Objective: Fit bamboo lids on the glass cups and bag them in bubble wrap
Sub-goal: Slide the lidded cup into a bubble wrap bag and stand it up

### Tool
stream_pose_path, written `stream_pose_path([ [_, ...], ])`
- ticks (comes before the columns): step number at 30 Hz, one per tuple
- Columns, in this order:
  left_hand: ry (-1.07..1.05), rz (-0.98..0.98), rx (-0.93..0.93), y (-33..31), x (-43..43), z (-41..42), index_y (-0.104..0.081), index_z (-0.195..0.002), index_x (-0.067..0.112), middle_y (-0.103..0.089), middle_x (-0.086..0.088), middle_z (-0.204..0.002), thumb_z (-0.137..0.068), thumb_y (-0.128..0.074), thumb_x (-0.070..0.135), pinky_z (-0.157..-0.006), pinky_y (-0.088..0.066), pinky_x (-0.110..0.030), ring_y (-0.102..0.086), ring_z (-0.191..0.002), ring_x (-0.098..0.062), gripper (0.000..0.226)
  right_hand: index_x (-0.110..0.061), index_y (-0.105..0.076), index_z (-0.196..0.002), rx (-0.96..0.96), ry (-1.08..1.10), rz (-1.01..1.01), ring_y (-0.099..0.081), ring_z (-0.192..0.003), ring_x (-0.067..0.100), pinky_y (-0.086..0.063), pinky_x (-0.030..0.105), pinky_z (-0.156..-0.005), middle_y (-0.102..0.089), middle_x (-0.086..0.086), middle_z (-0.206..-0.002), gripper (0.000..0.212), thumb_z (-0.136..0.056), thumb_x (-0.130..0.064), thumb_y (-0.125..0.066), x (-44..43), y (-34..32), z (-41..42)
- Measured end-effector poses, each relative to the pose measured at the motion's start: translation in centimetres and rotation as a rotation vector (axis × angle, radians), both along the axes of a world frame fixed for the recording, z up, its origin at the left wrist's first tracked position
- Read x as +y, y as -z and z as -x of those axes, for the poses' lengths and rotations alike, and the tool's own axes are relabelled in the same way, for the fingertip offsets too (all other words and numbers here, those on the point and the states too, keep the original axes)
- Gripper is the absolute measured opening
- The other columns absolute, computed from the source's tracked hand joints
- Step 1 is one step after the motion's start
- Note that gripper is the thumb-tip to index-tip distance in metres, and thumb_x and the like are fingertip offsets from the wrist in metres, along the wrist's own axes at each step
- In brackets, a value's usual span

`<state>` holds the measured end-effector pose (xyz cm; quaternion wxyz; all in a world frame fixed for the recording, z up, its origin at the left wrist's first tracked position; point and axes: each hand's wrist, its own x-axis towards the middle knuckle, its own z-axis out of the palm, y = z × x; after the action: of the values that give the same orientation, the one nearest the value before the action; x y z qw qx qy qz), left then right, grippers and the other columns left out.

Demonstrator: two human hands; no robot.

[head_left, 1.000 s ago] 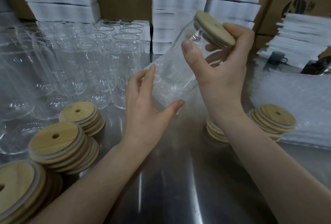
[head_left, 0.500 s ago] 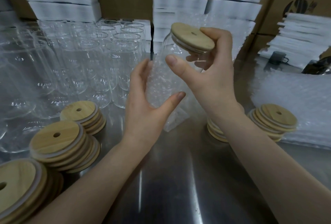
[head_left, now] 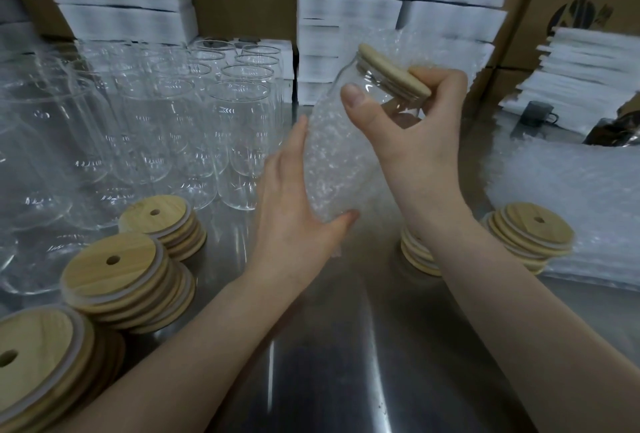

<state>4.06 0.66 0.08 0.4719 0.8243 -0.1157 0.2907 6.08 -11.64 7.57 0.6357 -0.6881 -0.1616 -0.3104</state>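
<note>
A glass cup [head_left: 360,83] capped with a bamboo lid [head_left: 391,69] is held tilted above the steel table, its lower part inside a bubble wrap bag [head_left: 332,162]. My right hand [head_left: 415,135] grips the cup near its lidded top, thumb across the glass and fingers behind the lid. My left hand [head_left: 298,211] cups the bag's lower end, thumb under the bottom and fingers along its left side. The bag's open end sticks up behind the lid.
Several empty glass cups [head_left: 239,142] stand at the left and back. Bamboo lid stacks [head_left: 124,277] sit at the front left, and two more lid stacks [head_left: 530,238] at the right. Bubble wrap bags [head_left: 568,197] lie at the right. White boxes [head_left: 349,0] and cartons line the back.
The lidded cup has gone deeper into the bubble wrap bag and swung to lean right. My left hand moved from the bag's side to under its bottom.
</note>
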Motion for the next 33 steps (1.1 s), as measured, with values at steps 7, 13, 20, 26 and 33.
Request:
stream_pose_path([
  [7, -0.053, 0.057, -0.098, -0.3, 0.2, 0.1, -0.019, -0.155, 0.029, -0.028, 0.030, -0.129, -0.070, -0.077, 0.043, -0.102, -0.014, 0.003, -0.024, -0.123, 0.019, 0.104, -0.017, -0.043, -0.113, 0.050, -0.006, 0.092, -0.060, -0.097, 0.006, -0.052, 0.030, -0.090, -0.054, -0.013, -0.102, 0.067, -0.067, -0.046, -0.082, 0.7, 0.3, 0.3],
  [13, -0.034, 0.215, -0.095, -0.7, 0.1, 0.2, -0.021, -0.153, 0.031, -0.033, 0.038, -0.136, -0.066, -0.082, 0.048, -0.101, -0.025, 0.001, -0.030, -0.126, 0.024, 0.107, -0.020, -0.041, -0.114, 0.090, -0.052, 0.172, -0.056, -0.098, -0.006, -0.048, 0.016, -0.086, -0.053, -0.018, -0.104, 0.063, -0.072, -0.038, -0.085, 0.9, 0.8, 0.3],
  [20, 0.025, 0.245, -0.080, -1.1, 0.3, 0.4, -0.020, -0.152, 0.028, -0.032, 0.031, -0.135, -0.061, -0.088, 0.041, -0.100, -0.027, 0.001, -0.031, -0.128, 0.023, 0.115, -0.022, -0.043, -0.113, 0.081, -0.034, 0.189, -0.059, -0.101, 0.006, -0.052, 0.028, -0.089, -0.054, -0.016, -0.105, 0.065, -0.068, -0.036, -0.087, 1.2, 0.7, 0.7],
  [26, -0.016, 0.080, 0.099, -0.4, 0.2, -0.2, -0.014, -0.149, 0.037, -0.029, 0.025, -0.138, -0.053, -0.094, 0.036, -0.108, -0.027, -0.009, -0.030, -0.127, 0.010, 0.125, -0.013, -0.042, -0.113, -0.008, 0.051, 0.083, -0.057, -0.097, 0.003, -0.051, 0.034, -0.090, -0.052, -0.013, -0.104, 0.066, -0.068, -0.035, -0.087, 0.6, -0.2, 0.6],
  [33, -0.005, 0.189, 0.144, -0.1, 0.0, -0.3, -0.043, -0.127, 0.032, -0.058, 0.010, -0.124, -0.059, -0.091, 0.030, -0.094, -0.045, -0.021, -0.055, -0.115, -0.005, 0.083, -0.014, -0.041, -0.111, -0.028, 0.076, 0.093, -0.058, -0.100, 0.010, -0.051, 0.038, -0.089, -0.052, -0.010, -0.105, 0.065, -0.068, -0.036, -0.086, 0.8, -0.3, 0.8],
])
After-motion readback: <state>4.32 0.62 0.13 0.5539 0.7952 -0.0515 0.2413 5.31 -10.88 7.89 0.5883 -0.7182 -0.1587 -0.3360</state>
